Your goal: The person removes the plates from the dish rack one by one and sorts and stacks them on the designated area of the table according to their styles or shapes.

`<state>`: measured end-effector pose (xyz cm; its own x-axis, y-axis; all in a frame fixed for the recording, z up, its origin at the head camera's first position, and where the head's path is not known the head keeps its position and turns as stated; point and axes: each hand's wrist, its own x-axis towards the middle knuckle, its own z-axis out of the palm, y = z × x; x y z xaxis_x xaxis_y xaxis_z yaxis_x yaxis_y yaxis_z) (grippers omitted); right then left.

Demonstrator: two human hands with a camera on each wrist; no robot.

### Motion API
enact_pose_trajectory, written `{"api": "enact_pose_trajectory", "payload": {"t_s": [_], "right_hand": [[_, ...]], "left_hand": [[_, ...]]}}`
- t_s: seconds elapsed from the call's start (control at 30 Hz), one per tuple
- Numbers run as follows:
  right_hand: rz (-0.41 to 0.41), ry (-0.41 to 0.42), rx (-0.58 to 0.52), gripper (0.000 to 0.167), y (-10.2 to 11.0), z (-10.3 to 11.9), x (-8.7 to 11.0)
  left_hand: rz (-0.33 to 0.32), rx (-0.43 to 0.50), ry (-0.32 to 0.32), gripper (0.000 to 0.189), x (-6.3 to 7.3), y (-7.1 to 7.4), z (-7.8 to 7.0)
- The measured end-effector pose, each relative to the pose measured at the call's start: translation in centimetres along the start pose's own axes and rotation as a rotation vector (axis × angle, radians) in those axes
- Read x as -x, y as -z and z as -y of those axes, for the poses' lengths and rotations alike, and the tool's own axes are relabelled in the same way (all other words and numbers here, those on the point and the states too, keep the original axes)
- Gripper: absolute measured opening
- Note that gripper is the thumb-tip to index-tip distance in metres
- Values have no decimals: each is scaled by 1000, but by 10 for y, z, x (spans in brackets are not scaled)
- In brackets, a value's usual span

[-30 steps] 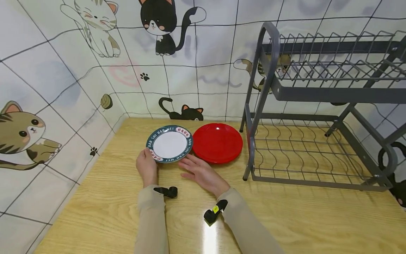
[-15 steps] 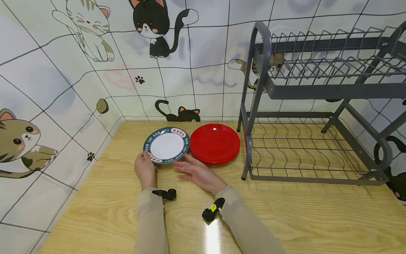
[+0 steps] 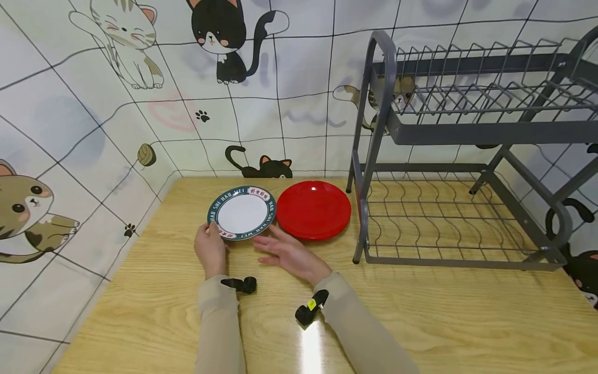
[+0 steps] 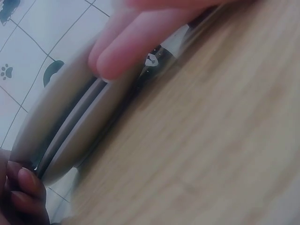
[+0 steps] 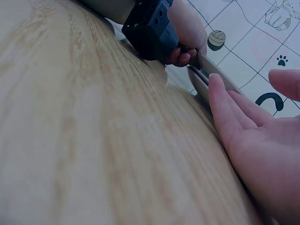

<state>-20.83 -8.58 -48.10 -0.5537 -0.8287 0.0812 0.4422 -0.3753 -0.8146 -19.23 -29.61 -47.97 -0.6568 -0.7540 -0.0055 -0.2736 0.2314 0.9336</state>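
A white plate [image 3: 243, 213] with a lettered green rim is held by my left hand [image 3: 211, 252] at its near left edge. The thumb lies over the rim, and curled fingers [image 4: 29, 194] show beneath it in the left wrist view. Seen from the side there, the plate edge [image 4: 93, 105] has layered rims close above the tabletop. My right hand [image 3: 291, 254] has its fingers stretched out, palm turned to the plate, fingertips right at its near right edge. Directly to the right, a red plate [image 3: 313, 210] lies on the table with nothing on it.
A grey two-tier wire dish rack [image 3: 448, 262] stands on the right side of the wooden table [image 3: 420, 322]. Walls [image 3: 308, 72] printed with cartoon cats rise behind the table and on the left. Each wrist wears a small black camera [image 3: 306, 314].
The head view has shifted slightly, so everything appears a little farther left. Hands and plates keep the same places relative to each other.
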Motion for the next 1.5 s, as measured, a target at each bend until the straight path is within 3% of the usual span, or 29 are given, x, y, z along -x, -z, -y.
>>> {"api": "enact_pose_trajectory", "payload": {"t_s": [0.4, 0.77, 1.13, 1.5], "right_hand": [[-32, -46, -42, 58, 7, -8, 0], [-1, -39, -21, 57, 7, -9, -1], [-10, -54, -18, 57, 9, 1, 3], [-11, -60, -24, 56, 10, 4, -2]], "left_hand": [[13, 8, 37, 48, 6, 3, 7], [-16, 13, -12, 48, 5, 6, 14], [43, 38, 37, 47, 9, 5, 2], [89, 42, 54, 51, 5, 8, -4]]}}
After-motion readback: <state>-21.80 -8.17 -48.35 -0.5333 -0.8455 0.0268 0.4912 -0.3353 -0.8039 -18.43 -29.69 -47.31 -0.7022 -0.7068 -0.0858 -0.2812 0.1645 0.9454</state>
